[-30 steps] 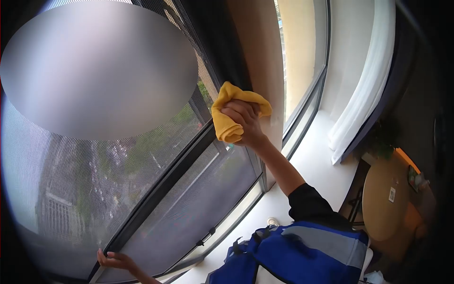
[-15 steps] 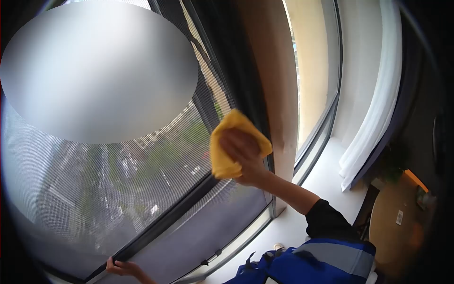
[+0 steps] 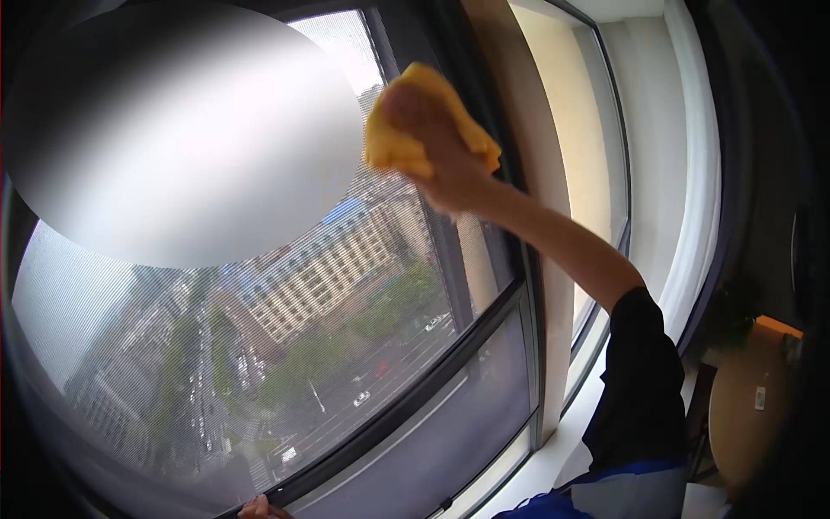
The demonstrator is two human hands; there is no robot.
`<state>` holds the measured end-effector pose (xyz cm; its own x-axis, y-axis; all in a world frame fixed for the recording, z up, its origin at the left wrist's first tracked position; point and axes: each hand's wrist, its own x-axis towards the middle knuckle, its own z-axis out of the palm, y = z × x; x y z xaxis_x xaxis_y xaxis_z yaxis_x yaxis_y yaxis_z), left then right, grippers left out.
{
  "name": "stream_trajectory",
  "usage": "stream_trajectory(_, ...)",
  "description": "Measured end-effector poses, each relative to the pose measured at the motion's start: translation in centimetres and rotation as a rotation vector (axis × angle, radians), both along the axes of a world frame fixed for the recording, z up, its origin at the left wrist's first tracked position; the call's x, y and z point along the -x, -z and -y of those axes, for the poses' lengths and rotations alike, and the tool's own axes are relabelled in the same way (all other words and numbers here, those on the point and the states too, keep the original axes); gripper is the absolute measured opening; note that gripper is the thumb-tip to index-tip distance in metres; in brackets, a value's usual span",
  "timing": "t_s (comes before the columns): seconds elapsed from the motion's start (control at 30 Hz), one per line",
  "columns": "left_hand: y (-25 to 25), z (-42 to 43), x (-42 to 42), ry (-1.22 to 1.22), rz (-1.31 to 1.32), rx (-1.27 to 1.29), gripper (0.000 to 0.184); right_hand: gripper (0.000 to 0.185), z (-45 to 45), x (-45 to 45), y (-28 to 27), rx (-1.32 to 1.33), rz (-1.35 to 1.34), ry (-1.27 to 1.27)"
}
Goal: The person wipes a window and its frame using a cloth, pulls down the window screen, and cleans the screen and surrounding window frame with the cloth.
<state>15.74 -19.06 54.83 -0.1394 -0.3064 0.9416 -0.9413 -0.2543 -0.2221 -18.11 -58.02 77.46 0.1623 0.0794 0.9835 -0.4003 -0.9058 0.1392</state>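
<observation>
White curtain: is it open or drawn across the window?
Open: the curtain hangs in a narrow strip to one side, leaving the window uncovered.

Gripping bunched yellow cloth [image 3: 389, 134] in right hand [image 3: 454, 177] at 12 o'clock, motion-blurred, contact with window unclear. Resting left hand [image 3: 262, 509] by lower end of dark crossbar [image 3: 406, 397] at 7 o'clock, partly cropped. Seeing street and pale building [image 3: 320, 281] through mesh [image 3: 112, 346] at 8 to 9 o'clock. Also showing white curtain [image 3: 696, 173] toward 2 to 3, wooden table [image 3: 739, 432] at 4.
</observation>
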Motion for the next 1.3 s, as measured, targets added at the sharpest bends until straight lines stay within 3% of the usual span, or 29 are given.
stream_trajectory(0.03, 0.3, 0.3, -0.2, 0.017, -0.002, 0.026, 0.011, 0.058, 1.6, 0.4, -3.4, 0.018, 0.143, 0.148)
stream_trajectory(0.07, 0.3, 0.1, -0.3, 0.03, -0.001, 0.054, 0.012, 0.056, 1.8, 1.2, -7.3, 0.123, 0.229, 0.101)
stream_trajectory(0.1, 0.2, 0.2, -0.5, 0.069, 0.001, 0.065, 0.012, 0.052, 2.1, 1.2, -10.4, 0.057, 0.271, 0.058)
stream_trajectory(0.2, 0.0, 0.1, -0.1, 0.108, -0.029, 0.125, 0.014, 0.031, -2.8, -2.5, -16.6, 0.287, 0.613, 0.248)
stream_trajectory(0.23, 0.2, 0.2, -0.1, 0.112, -0.036, 0.147, 0.014, 0.037, -3.4, -3.7, -17.8, 0.452, 0.489, 0.6)
stream_trajectory(0.3, 0.6, 0.1, -0.3, 0.112, -0.046, 0.181, 0.015, 0.043, -2.8, -8.5, -20.8, 0.462, 0.338, 0.72)
stream_trajectory(0.4, 0.9, -0.4, -0.8, 0.102, -0.008, 0.148, 0.012, 0.054, -8.7, -12.0, -17.7, 0.258, 0.048, 0.132)
stream_trajectory(0.47, 1.1, -0.4, -1.1, 0.123, -0.026, 0.143, 0.012, 0.05, -7.7, -11.1, -16.6, 0.789, -0.072, 0.021)
stream_trajectory(0.5, 1.4, -0.4, -1.1, 0.133, -0.034, 0.133, 0.013, 0.053, -6.5, -10.0, -16.7, 0.699, -0.08, -0.099)
stream_trajectory(0.53, 1.4, -0.3, -1.0, 0.14, -0.023, 0.106, 0.015, 0.046, -6.0, -7.7, -15.8, 0.137, -0.105, 0.09)
stream_trajectory(0.6, 0.6, -0.7, -0.9, 0.142, -0.001, 0.071, 0.021, 0.042, -4.5, -2.8, -16.9, -0.353, 0.163, -0.01)
stream_trajectory(0.67, 1.5, -1.6, -3.2, 0.048, 0.058, 0.004, 0.026, 0.044, -2.8, 0.0, -17.0, -0.275, 0.456, -0.028)
stream_trajectory(0.73, 0.9, -2.8, -4.0, -0.174, 0.149, 0.013, 0.032, 0.043, 4.2, 0.3, -18.1, 0.207, 0.615, 0.402)
stream_trajectory(0.77, 0.2, -3.5, -5.1, -0.267, 0.089, 0.1, 0.035, 0.042, 2.3, -1.3, -19.2, 0.457, 0.721, 0.635)
stream_trajectory(0.8, -0.4, -4.2, -5.9, -0.358, 0.034, 0.183, 0.038, 0.042, 0.1, -1.0, -19.5, -0.136, 0.537, 0.224)
stream_trajectory(0.83, -1.1, -4.9, -6.8, -0.373, -0.114, 0.249, 0.041, 0.041, -2.6, -2.4, -19.6, -0.385, 0.493, -0.041)
stream_trajectory(0.9, -2.7, -5.6, -8.6, -0.365, -0.301, 0.378, 0.051, 0.039, -5.9, -5.9, -20.0, -0.472, 0.397, -0.18)
stream_trajectory(0.97, -3.1, -5.1, -9.7, -0.315, -0.379, 0.432, 0.058, 0.038, -8.3, -9.9, -20.2, -0.152, 0.339, 0.056)
stream_trajectory(1.0, -3.7, -5.5, -9.4, -0.424, -0.353, 0.372, 0.058, 0.038, -7.0, -13.3, -21.4, 0.477, 0.546, 0.316)
stream_trajectory(1.03, -3.8, -6.1, -9.9, -0.43, -0.332, 0.362, 0.055, 0.04, -12.9, -16.3, -21.0, 0.163, 0.319, 0.191)
stream_trajectory(1.07, -3.8, -6.8, -10.5, -0.431, -0.311, 0.354, 0.053, 0.041, -17.4, -19.2, -21.1, 0.389, 0.302, -0.018)
stream_trajectory(1.1, -3.7, -6.8, -10.5, -0.419, -0.294, 0.336, 0.051, 0.041, -20.6, -21.7, -20.8, 0.392, 0.233, -0.013)
stream_trajectory(1.13, -3.5, -6.7, -10.4, -0.408, -0.277, 0.318, 0.05, 0.029, -23.5, -24.4, -19.7, -0.021, -0.036, 0.065)
stream_trajectory(1.17, -3.1, -6.8, -10.4, -0.396, -0.26, 0.303, 0.049, 0.026, -23.5, -28.6, -19.2, 0.451, 0.017, -0.088)
stream_trajectory(1.2, -2.5, -7.5, -10.7, -0.404, -0.232, 0.241, 0.048, 0.033, -27.5, -30.1, -17.2, 0.279, -0.135, -0.176)
stream_trajectory(1.27, -1.9, -7.2, -10.4, -0.415, -0.158, 0.13, 0.049, 0.044, -26.8, -34.1, -14.2, 0.774, -0.311, -0.262)
stream_trajectory(1.3, -1.8, -7.8, -10.4, -0.379, -0.201, 0.138, 0.051, 0.047, -27.4, -33.1, -14.4, 0.702, -0.383, -0.193)
